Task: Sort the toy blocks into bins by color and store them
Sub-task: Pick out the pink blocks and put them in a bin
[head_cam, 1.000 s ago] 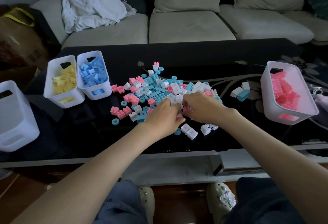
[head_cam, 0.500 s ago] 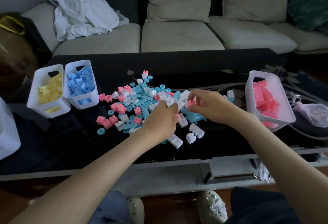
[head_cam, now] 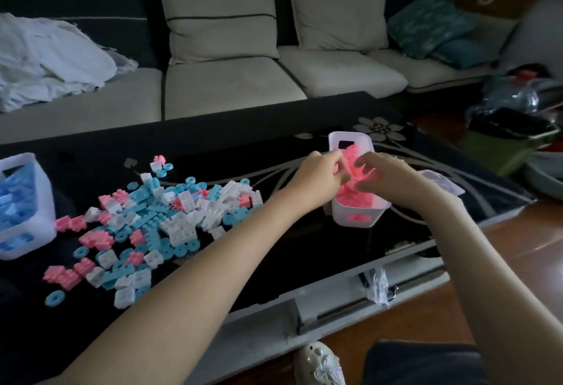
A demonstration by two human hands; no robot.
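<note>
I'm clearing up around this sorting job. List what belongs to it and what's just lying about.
For the job:
block pile
pink bin
blue bin
left hand and right hand, both over the pink bin

Lying about:
white cloth on the sofa
teal pillow
clear plastic under the tabletop
slipper

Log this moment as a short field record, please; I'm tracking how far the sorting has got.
pink bin: on the table, holds pink blocks only
left hand: at the pink bin's left rim, fingers curled; whether it holds anything is unclear
right hand: over the pink bin's blocks; grip unclear
blue bin: at the left edge of view, holds blue blocks
unsorted pile: pink, blue and white blocks mixed, left of the pink bin
</note>
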